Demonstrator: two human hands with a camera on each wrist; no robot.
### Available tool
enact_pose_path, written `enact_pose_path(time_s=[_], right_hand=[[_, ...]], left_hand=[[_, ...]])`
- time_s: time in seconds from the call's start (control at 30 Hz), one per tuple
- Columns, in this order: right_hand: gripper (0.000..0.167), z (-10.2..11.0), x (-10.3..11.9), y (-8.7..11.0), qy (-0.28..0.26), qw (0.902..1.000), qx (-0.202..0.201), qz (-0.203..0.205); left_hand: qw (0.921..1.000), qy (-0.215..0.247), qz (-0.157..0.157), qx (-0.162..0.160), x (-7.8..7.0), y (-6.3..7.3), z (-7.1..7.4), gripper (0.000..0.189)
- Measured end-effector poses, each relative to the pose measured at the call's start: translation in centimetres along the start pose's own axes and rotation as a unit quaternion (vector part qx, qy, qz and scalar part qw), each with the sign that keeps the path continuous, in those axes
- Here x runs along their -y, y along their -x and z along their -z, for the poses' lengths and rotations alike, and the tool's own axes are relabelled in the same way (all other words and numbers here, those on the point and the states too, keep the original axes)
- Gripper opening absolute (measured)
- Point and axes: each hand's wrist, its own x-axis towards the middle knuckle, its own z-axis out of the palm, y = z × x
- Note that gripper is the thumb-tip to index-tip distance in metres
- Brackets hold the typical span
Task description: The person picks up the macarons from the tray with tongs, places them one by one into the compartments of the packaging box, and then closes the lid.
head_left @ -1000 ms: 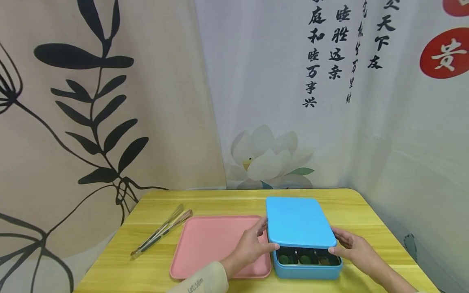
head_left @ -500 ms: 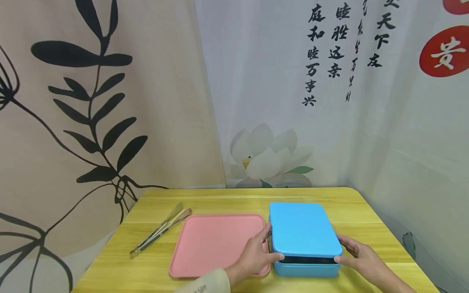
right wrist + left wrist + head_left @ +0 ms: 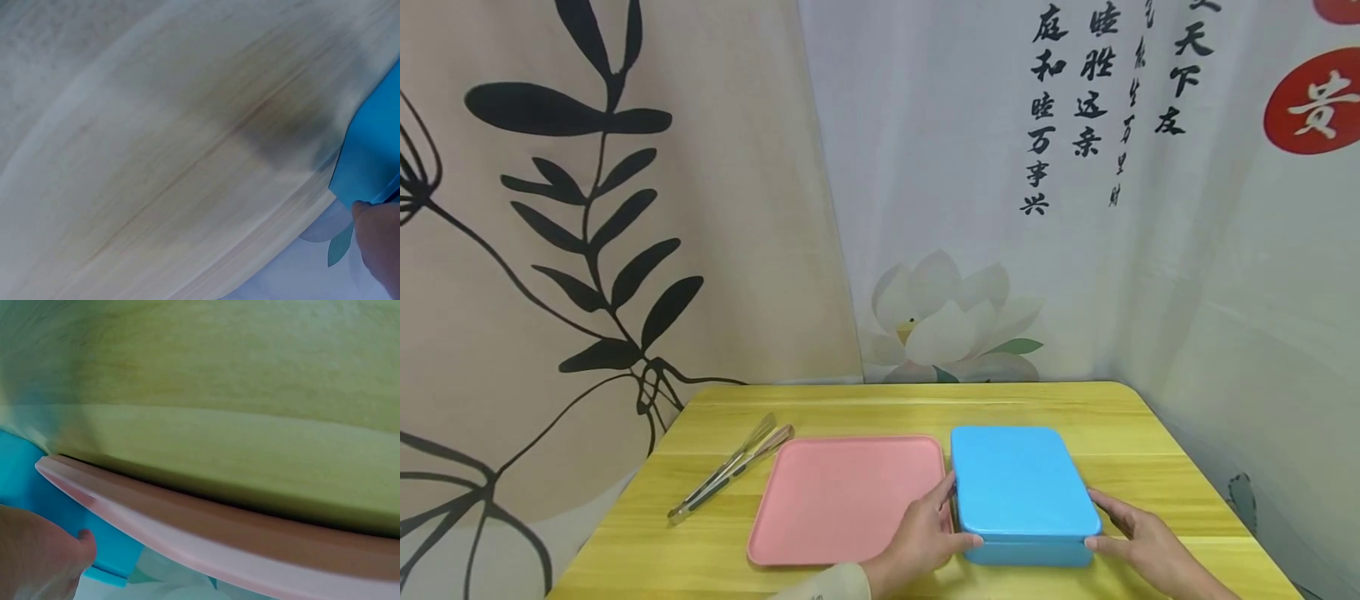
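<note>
On the right half of the table sits a blue rectangular box (image 3: 1030,553), its lighter blue lid (image 3: 1022,479) down over the top, hiding what is inside. My left hand (image 3: 923,535) holds the lid from the left, thumb at the near left corner and fingers along the side. At the opposite side my right hand (image 3: 1138,537) grips it the same way, thumb at the near right corner. The left wrist view has the left thumb against the blue box wall (image 3: 56,509). In the right wrist view the right thumb meets the box's edge (image 3: 369,169).
A pink tray (image 3: 850,500) lies just left of the box, partly behind my left hand. Farther left, metal tongs (image 3: 730,475) lie slanted on the yellow wood-grain table (image 3: 865,412). A printed curtain (image 3: 760,208) hangs behind the table.
The lid has come down and toward me onto the box, closing the front gap where dark compartments with green things showed. Both hands have lowered with it.
</note>
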Motion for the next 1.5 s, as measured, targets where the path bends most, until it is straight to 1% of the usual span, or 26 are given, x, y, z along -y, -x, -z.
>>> enact_pose_path(time_s=[0.27,0.43,0.53,0.6,0.77,0.87,0.97,1.03,1.17,1.33,1.4,1.5], right_hand=[[0.091,-0.2,-0.4,-0.1,-0.017,0.9998,0.007,-0.001],[0.092,-0.5,-0.4,-0.2,-0.009,1.0,-0.001,0.0],[0.093,-0.7,-0.4,-0.2,-0.001,1.0,-0.004,0.002],[0.093,-0.8,-0.5,-0.2,0.0,1.0,0.0,0.003],[0.09,-0.6,-0.5,-0.1,0.009,0.9999,0.008,0.008],[0.088,-0.3,-0.4,0.0,0.015,0.9995,0.015,0.025],[0.086,0.1,-0.2,-0.2,0.015,0.9982,0.026,0.051],[0.085,0.3,-0.1,-0.5,0.016,0.9974,0.033,0.062],[0.083,0.7,-0.1,-0.8,0.025,0.9966,0.049,0.06],[0.08,0.9,-0.6,-0.9,0.025,0.9939,0.075,0.077],[0.08,1.0,-0.7,-1.0,0.027,0.9934,0.076,0.082],[0.08,1.1,-0.8,-0.9,0.027,0.9942,0.071,0.076]], left_hand=[[0.9998,0.019,0.001,0.009,0.3,0.2,-0.3,0.101],[0.9998,0.013,-0.007,0.01,0.5,0.2,-0.3,0.102],[0.9999,0.012,-0.002,0.007,0.4,0.3,-0.3,0.102],[0.9999,0.01,0.004,0.006,0.3,0.3,-0.4,0.101],[0.9999,-0.008,0.002,0.008,0.2,0.3,-0.2,0.101],[0.9998,-0.004,-0.005,0.019,0.1,0.1,0.1,0.1],[0.9994,0.006,-0.012,0.031,0.0,-0.4,0.7,0.099],[0.9992,-0.001,-0.014,0.038,-0.1,-0.9,1.0,0.098],[0.9978,-0.031,-0.015,0.057,0.0,-1.7,1.6,0.097],[0.9954,-0.051,-0.014,0.08,0.0,-2.1,2.0,0.095],[0.9945,-0.063,-0.013,0.083,-0.2,-2.1,2.0,0.095],[0.9927,-0.081,-0.014,0.088,-0.3,-2.2,2.1,0.095]])
